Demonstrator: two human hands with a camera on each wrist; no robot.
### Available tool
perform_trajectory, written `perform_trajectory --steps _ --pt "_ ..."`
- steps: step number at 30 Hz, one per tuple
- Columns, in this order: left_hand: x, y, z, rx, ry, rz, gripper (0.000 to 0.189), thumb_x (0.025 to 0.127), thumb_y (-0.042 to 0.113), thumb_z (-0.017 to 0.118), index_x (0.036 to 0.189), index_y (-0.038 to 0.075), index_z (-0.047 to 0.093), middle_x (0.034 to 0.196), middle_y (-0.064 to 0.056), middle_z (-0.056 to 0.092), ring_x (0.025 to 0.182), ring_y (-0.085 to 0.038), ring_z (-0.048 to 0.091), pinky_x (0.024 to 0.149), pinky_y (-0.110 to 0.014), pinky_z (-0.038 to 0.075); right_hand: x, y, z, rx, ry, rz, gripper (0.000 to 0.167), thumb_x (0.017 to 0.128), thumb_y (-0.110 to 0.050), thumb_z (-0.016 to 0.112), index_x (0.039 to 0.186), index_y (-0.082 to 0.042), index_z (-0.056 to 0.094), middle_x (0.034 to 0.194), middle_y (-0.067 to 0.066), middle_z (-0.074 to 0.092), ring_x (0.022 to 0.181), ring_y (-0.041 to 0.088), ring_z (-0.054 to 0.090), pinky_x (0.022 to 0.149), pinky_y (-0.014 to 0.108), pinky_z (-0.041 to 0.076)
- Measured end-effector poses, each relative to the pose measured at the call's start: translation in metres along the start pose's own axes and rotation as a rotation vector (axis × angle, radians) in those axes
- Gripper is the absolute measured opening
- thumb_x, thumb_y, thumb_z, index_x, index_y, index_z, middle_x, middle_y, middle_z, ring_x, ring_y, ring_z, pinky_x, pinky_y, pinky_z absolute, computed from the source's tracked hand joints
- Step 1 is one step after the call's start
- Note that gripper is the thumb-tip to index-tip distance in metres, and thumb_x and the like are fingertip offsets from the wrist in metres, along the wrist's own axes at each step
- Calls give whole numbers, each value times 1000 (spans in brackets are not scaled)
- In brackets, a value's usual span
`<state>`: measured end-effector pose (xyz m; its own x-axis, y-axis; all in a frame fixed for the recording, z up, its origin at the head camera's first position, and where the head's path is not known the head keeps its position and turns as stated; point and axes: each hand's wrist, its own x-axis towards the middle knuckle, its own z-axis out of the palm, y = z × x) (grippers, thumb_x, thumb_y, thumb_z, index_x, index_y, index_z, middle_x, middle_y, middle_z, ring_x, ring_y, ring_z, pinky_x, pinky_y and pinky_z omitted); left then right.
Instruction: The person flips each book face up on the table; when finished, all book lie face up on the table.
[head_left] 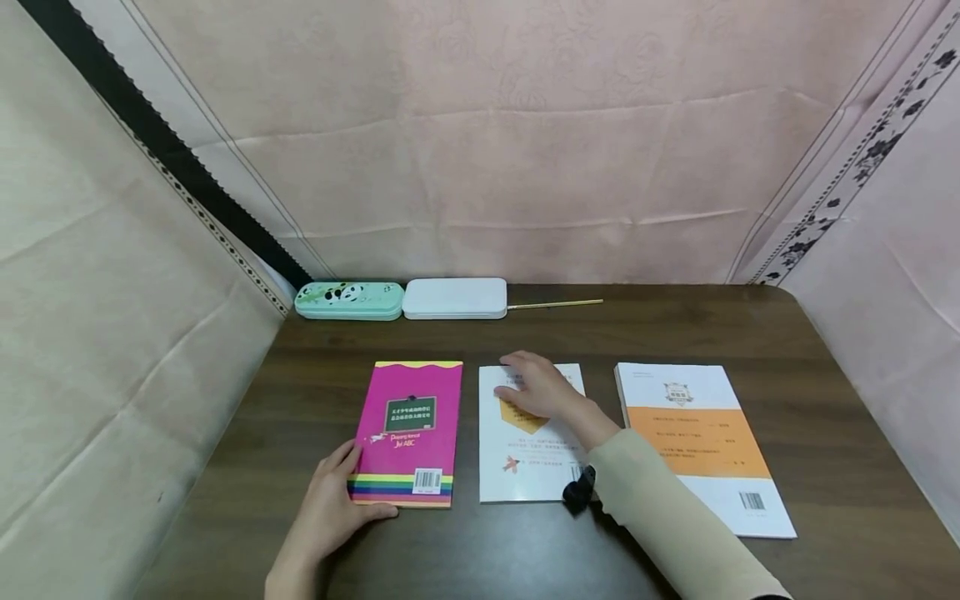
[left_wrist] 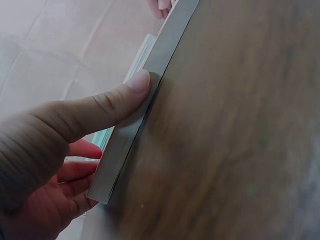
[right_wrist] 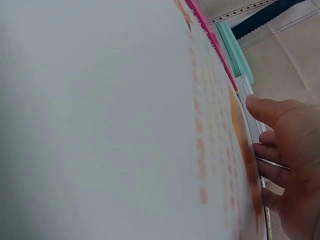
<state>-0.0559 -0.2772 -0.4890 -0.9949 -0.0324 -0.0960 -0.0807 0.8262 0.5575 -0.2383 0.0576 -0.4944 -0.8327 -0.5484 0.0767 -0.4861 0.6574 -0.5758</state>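
A pink book (head_left: 414,433) with a striped lower band lies flat on the brown table. My left hand (head_left: 330,504) is at its lower left corner; the thumb touches the near edge and the fingers rest along the left side. In the left wrist view the thumb presses the book's edge (left_wrist: 152,75). A thin white book (head_left: 517,467) with a yellow patch lies to its right. Over its upper part reaches my right hand (head_left: 546,390), fingers loosely extended toward its far edge. In the right wrist view, the fingertips are beside that far edge; contact is hard to tell.
A thicker white and orange book (head_left: 697,429) lies at the right. Along the back of the table (head_left: 750,325) are a mint panda case (head_left: 348,302), a white case (head_left: 455,300) and a thin gold stick (head_left: 558,305). Cloth (head_left: 525,167) hangs behind.
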Motion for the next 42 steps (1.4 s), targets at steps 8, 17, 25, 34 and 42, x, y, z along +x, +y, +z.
perform_trajectory --steps 8,17,25,34,42 --pt "7 3 2 -15 3 12 120 63 62 89 149 -7 42 154 -27 37 133 -44 38 103 -61 45 19 -3 -1 -36 -9 21 58 96 -37 71 140 -2 58 141 16 58 133 33 50 113 51 37" --pt "12 5 6 -49 -10 18 116 66 59 89 153 -2 40 158 -25 33 136 -45 36 104 -62 43 38 -12 8 -50 -37 48 58 95 -39 71 140 -4 59 134 11 58 128 29 52 111 48 39" --pt "6 5 7 -49 10 20 105 70 43 93 148 -8 44 154 -28 38 138 -50 39 108 -65 38 43 -21 16 -95 -63 52 51 97 -37 69 138 -8 62 128 8 59 120 24 54 105 44 44" --pt "4 7 10 -37 25 14 108 70 44 92 148 -11 41 154 -29 37 137 -49 38 107 -64 39 48 -26 22 -133 -103 55 58 99 -37 65 146 -6 54 133 10 57 122 24 52 102 42 44" --pt "5 7 11 -27 11 35 105 74 38 91 149 -11 38 155 -30 35 138 -49 37 109 -62 38 52 -25 27 -118 -88 85 48 99 -32 65 140 -8 60 129 7 58 120 23 53 98 42 45"
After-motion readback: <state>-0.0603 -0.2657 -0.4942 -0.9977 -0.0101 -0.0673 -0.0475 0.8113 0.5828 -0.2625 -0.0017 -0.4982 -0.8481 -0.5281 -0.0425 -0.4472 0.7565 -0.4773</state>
